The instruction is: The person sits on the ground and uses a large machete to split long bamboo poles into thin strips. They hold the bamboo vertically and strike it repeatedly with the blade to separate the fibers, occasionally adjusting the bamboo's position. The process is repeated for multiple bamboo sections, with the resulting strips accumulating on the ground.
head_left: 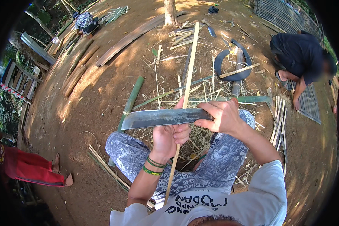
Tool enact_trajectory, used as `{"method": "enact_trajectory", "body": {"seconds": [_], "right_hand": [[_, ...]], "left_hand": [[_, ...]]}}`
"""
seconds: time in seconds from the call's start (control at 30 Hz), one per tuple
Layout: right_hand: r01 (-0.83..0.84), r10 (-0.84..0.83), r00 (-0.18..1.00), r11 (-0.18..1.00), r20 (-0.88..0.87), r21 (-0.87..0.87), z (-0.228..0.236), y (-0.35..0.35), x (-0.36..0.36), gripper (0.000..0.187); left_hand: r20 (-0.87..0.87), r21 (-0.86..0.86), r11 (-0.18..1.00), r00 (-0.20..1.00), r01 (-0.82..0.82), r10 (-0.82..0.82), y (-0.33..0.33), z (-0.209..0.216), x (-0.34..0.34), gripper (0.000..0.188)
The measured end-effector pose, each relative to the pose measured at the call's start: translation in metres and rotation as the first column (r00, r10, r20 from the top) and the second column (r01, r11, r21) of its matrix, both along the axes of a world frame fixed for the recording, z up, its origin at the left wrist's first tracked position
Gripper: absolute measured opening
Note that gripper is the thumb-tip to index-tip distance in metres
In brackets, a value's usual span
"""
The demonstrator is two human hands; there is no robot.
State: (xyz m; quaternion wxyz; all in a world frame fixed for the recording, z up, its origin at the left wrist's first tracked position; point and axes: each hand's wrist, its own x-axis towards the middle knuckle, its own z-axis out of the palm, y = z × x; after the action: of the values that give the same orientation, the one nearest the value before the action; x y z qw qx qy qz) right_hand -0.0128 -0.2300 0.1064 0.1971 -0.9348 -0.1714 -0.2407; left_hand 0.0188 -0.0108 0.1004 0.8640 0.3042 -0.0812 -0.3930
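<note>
My right hand (224,115) grips the handle of a machete (154,118), whose broad dark blade points left across my lap. A long pale bamboo strip (192,64) runs from beside my body up and away. Below the blade, my left hand (171,137) is closed around that strip, its wrist wearing green bands. The blade lies across the strip just above these fingers; part of the left hand is hidden behind the metal. Thin bamboo shavings (194,141) are scattered between and beyond my crossed legs.
Green bamboo poles (133,94) lie ahead of my knees. Split strips (278,122) lie to the right, near a crouching person (301,56) beside a slatted bamboo panel (309,103). A black ring (218,67), another knife (211,31) and a tree trunk (170,13) are farther off.
</note>
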Motion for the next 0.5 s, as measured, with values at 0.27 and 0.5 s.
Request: {"method": "enact_trajectory", "body": {"seconds": [0.27,0.5], "right_hand": [[0.028,-0.027,0.999,0.999,0.045,-0.016,0.006,-0.002,0.0,0.054],[0.101,-0.101,0.993,0.995,0.057,-0.007,0.007,-0.013,0.006,0.052]], "left_hand": [[0.047,0.048,0.998,0.998,-0.034,0.031,0.002,0.008,-0.007,0.067],[0.075,0.038,0.999,0.997,0.028,-0.031,0.009,0.004,-0.01,0.068]]}}
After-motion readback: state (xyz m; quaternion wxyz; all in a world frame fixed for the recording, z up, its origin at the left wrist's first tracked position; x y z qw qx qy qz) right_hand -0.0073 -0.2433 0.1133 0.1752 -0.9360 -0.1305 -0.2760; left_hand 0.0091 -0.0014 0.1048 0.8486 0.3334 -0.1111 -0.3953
